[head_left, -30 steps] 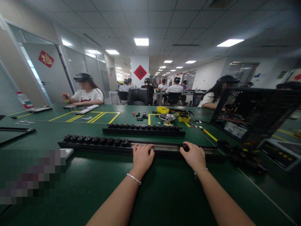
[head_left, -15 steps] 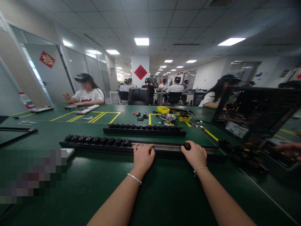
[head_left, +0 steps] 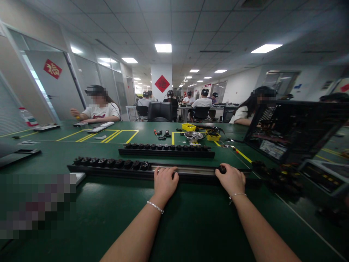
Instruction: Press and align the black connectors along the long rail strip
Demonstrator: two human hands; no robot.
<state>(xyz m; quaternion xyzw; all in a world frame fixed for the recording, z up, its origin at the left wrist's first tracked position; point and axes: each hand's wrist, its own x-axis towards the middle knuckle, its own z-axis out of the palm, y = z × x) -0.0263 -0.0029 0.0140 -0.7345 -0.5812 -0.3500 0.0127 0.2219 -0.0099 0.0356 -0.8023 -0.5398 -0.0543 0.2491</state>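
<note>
A long black channel (head_left: pixel 196 169) with a bare metallic inside lies crosswise on the green table in front of me. Several black socket modules (head_left: pixel 110 163) sit in a row in its left part. My left hand (head_left: pixel 165 180) grips the channel near its middle, fingers over the far edge and thumb on the near side, just right of the last module. Toward the right end, my right hand (head_left: pixel 231 178) is closed around a small round black piece (head_left: pixel 223 169), which looks like another socket module, at the channel. The fingers hide most of that piece.
A second filled black strip (head_left: pixel 167 150) lies behind. Beyond it are a metal bowl (head_left: pixel 193 135), yellow bins (head_left: pixel 189 127) and small tools (head_left: pixel 161 134). An open computer case (head_left: pixel 294 134) and dark cables (head_left: pixel 283 178) stand at right. People sit across the table.
My right hand has slid a little to the right along the channel with the black piece. My left hand stays in place. The other person's hand at far right has left the view.
</note>
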